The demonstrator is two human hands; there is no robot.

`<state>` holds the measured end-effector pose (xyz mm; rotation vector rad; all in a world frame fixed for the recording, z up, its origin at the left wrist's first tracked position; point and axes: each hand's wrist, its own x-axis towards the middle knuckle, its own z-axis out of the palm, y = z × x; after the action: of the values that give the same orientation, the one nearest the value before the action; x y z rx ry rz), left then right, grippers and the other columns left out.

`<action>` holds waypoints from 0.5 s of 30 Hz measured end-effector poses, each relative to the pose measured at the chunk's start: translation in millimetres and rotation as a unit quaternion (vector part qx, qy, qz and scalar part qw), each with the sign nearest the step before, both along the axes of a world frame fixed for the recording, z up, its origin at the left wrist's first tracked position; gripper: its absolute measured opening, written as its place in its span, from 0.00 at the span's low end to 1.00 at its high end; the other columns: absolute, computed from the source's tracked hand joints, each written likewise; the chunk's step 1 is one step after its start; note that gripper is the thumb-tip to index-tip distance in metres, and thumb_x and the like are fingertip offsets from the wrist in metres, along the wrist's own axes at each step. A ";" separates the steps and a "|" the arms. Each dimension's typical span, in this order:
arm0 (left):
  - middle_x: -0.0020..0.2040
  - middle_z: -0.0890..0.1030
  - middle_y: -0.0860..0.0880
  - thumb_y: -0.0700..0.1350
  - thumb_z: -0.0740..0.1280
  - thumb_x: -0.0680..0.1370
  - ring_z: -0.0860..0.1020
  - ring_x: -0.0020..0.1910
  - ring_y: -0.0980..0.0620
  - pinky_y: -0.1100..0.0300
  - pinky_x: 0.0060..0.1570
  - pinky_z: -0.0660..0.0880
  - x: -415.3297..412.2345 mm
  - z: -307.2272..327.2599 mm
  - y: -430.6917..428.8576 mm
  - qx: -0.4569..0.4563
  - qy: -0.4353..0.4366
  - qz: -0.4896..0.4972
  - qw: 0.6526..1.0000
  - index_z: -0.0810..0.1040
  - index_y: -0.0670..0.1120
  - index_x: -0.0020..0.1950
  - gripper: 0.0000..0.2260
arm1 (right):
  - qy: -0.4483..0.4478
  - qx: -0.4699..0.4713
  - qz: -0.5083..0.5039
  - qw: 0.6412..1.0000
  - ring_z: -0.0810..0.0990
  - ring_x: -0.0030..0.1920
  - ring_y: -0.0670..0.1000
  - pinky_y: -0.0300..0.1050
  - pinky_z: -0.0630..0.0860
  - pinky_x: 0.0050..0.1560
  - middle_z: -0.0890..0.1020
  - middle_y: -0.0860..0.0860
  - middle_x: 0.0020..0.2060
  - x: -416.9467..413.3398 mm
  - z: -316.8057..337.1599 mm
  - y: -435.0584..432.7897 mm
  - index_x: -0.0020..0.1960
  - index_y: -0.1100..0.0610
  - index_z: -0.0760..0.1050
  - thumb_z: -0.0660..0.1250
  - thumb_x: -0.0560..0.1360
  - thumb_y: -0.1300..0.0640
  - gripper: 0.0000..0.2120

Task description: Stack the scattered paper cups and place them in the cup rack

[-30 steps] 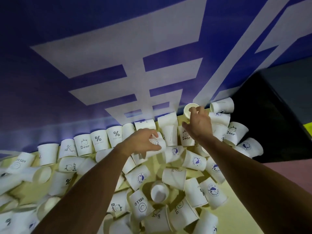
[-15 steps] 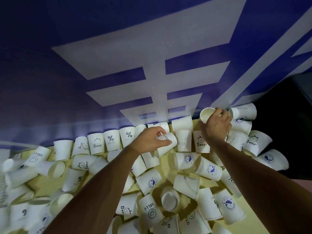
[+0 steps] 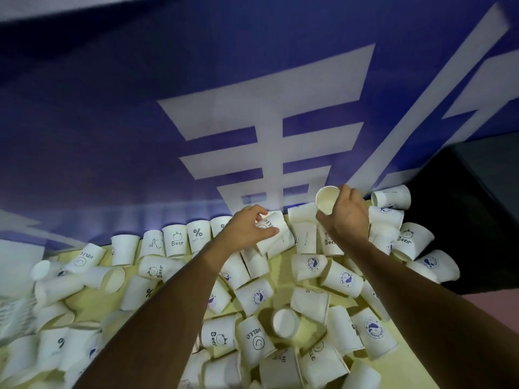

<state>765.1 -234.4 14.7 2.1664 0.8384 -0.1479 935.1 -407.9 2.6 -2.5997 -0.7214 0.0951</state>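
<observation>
Head view: gripping a paper cup (image 3: 327, 199) in curled right hand (image 3: 346, 219) fingers, pinching a HELLO cup (image 3: 273, 224) in the left hand (image 3: 247, 228). Likely light, crushable; take gently by sidewall.

Both bare forearms reach up from the bottom edge of the frame, angling toward each other near upper centre. The left hand (image 3: 247, 228) sits just left of centre, its back to the camera, fingers arched over and thumb under a HELLO cup (image 3: 273, 230) — a light clasp. The right hand (image 3: 348, 217) is slightly higher and to the right — its fingers curl round a second cup (image 3: 326, 199).
</observation>
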 end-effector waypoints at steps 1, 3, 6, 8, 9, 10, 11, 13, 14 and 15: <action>0.57 0.76 0.54 0.58 0.74 0.72 0.77 0.52 0.53 0.57 0.54 0.76 -7.1 7.0 -0.5 0.007 -0.006 0.004 1.000 0.74 0.54 0.65 0.24 | 0.000 0.001 0.008 1.000 0.74 0.56 0.57 0.53 0.75 0.56 0.74 0.56 0.57 -4.9 7.8 -0.8 0.65 0.57 0.66 0.75 0.68 0.47 0.32; 0.56 0.76 0.53 0.57 0.74 0.72 0.78 0.51 0.53 0.57 0.51 0.77 -23.4 20.1 -1.6 0.017 -0.018 0.014 1.000 0.74 0.54 0.64 0.23 | -0.017 0.000 0.032 0.999 0.75 0.55 0.57 0.52 0.74 0.55 0.75 0.56 0.56 -17.4 20.7 -1.8 0.64 0.57 0.67 0.74 0.68 0.46 0.31; 0.57 0.75 0.53 0.56 0.75 0.71 0.77 0.51 0.53 0.59 0.49 0.75 -55.6 34.7 -3.7 0.041 -0.036 0.033 0.998 0.75 0.53 0.64 0.24 | -0.059 -0.021 0.088 0.994 0.75 0.55 0.56 0.51 0.74 0.56 0.75 0.56 0.58 -45.2 32.7 -0.2 0.67 0.57 0.67 0.73 0.69 0.44 0.32; 0.57 0.74 0.53 0.56 0.75 0.71 0.76 0.53 0.53 0.62 0.51 0.71 -84.7 39.6 -4.8 0.061 -0.029 0.047 0.997 0.75 0.52 0.66 0.26 | -0.077 -0.038 0.128 0.988 0.76 0.54 0.56 0.51 0.76 0.54 0.76 0.56 0.58 -68.5 37.0 4.0 0.67 0.57 0.67 0.73 0.69 0.43 0.33; 0.57 0.73 0.53 0.56 0.75 0.71 0.76 0.54 0.53 0.63 0.50 0.71 -101.4 42.2 -5.3 0.063 -0.023 0.059 0.996 0.74 0.51 0.68 0.27 | -0.078 -0.044 0.144 0.986 0.76 0.53 0.56 0.51 0.76 0.53 0.76 0.56 0.58 -81.8 39.0 7.2 0.67 0.57 0.67 0.73 0.69 0.42 0.33; 0.57 0.73 0.53 0.56 0.74 0.72 0.76 0.55 0.53 0.64 0.49 0.71 -118.8 44.8 -5.4 0.063 -0.016 0.073 0.995 0.74 0.50 0.69 0.28 | -0.075 -0.046 0.159 0.983 0.76 0.53 0.56 0.51 0.76 0.53 0.76 0.56 0.58 -95.8 40.7 11.0 0.67 0.57 0.67 0.73 0.69 0.42 0.34; 0.58 0.73 0.53 0.56 0.74 0.72 0.76 0.56 0.53 0.64 0.49 0.71 -136.7 47.2 -4.4 0.065 -0.010 0.087 0.994 0.73 0.49 0.70 0.28 | -0.070 -0.043 0.174 0.981 0.76 0.54 0.57 0.51 0.76 0.53 0.76 0.56 0.58 -110.3 42.6 15.6 0.67 0.56 0.67 0.74 0.68 0.43 0.34; 0.58 0.73 0.52 0.55 0.74 0.73 0.75 0.58 0.53 0.63 0.54 0.70 -174.0 53.0 -0.5 0.075 0.001 0.116 0.990 0.74 0.48 0.70 0.28 | -0.059 -0.033 0.205 0.976 0.76 0.55 0.57 0.51 0.75 0.55 0.76 0.56 0.59 -140.8 46.2 26.7 0.68 0.56 0.67 0.74 0.68 0.42 0.34; 0.57 0.73 0.51 0.55 0.74 0.73 0.75 0.57 0.52 0.62 0.56 0.69 -191.5 56.5 1.8 0.078 0.003 0.130 0.988 0.74 0.48 0.70 0.28 | -0.057 -0.031 0.220 0.973 0.76 0.55 0.57 0.51 0.75 0.56 0.76 0.56 0.59 -154.8 48.2 32.8 0.68 0.56 0.67 0.74 0.69 0.42 0.35; 0.56 0.72 0.51 0.55 0.73 0.73 0.75 0.56 0.52 0.62 0.55 0.70 -209.6 60.1 4.3 0.082 0.004 0.144 0.986 0.75 0.48 0.69 0.27 | -0.058 -0.031 0.236 0.969 0.76 0.56 0.57 0.52 0.75 0.56 0.75 0.56 0.60 -169.5 50.7 39.3 0.68 0.56 0.67 0.73 0.69 0.41 0.35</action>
<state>555.5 -230.1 74.8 2.1679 1.1931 0.0597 765.6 -368.6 53.4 -2.4518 -1.3898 0.1116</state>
